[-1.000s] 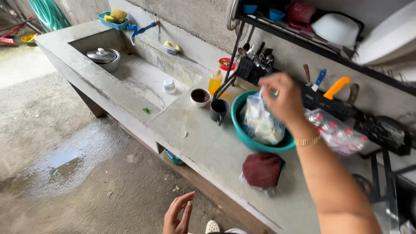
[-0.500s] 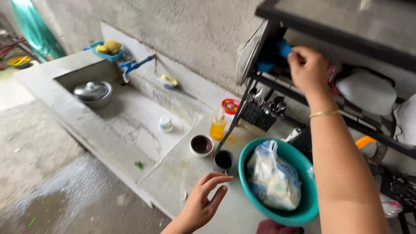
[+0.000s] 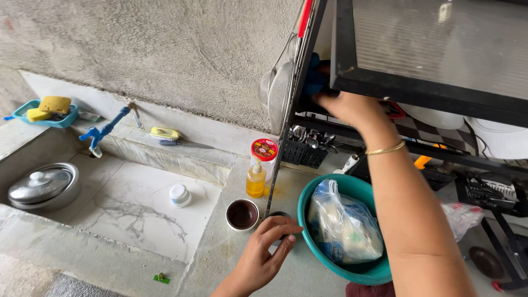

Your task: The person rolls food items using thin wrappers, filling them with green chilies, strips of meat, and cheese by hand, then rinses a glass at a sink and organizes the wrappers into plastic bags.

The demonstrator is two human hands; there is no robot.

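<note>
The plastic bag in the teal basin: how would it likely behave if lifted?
The plastic bag looks thin and crumpled, so it would probably sag and shift rather than hold shape. It bulges with pale contents, suggesting some weight. It sits loose inside the teal basin, so it should lift free.

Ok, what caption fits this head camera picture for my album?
Right hand reaches into a black rack; left hand touches a dark cup beside a teal basin.
</note>
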